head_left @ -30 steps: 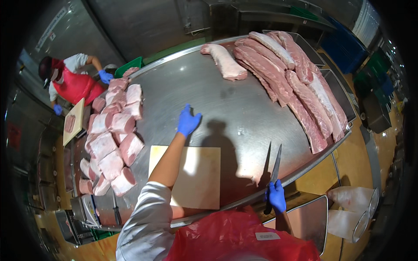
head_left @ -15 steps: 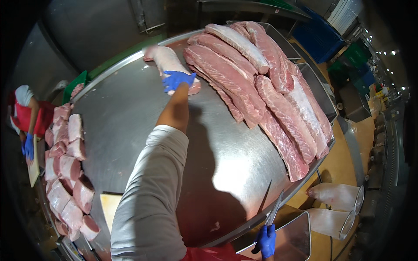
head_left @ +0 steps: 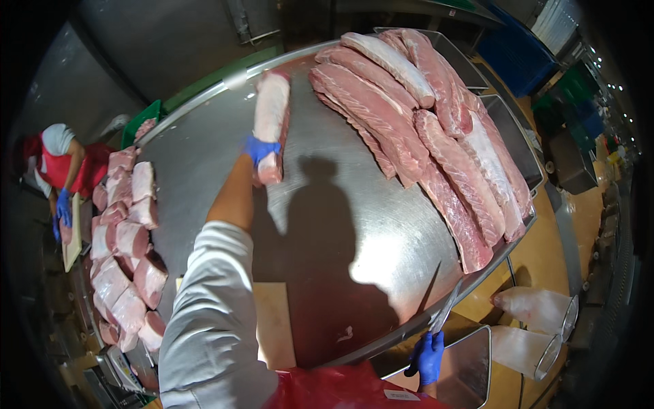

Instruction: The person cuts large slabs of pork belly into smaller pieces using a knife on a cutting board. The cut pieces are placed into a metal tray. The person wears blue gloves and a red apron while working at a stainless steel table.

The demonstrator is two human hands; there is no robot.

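My left hand (head_left: pixel 261 148), in a blue glove, grips a long pink pork loin (head_left: pixel 271 117) near its close end and holds it lengthwise over the round steel table (head_left: pixel 327 225). My right hand (head_left: pixel 428 356), also in a blue glove, holds a long knife (head_left: pixel 443 315) by the handle at the table's near right edge, blade pointing up over the rim. A pale cutting board (head_left: pixel 274 326) lies on the table close to my body.
Several whole loins (head_left: pixel 436 136) lie stacked along the table's far right. Several cut pork chunks (head_left: pixel 126 245) are piled along the left edge. Another person in a red apron (head_left: pixel 65 170) works at far left with a board. A steel bin (head_left: pixel 466 365) sits below my right hand.
My left hand has closed on the loin at the far side of the table and pulled it nearer, turning it lengthwise. The knife hand stays at the table's edge.
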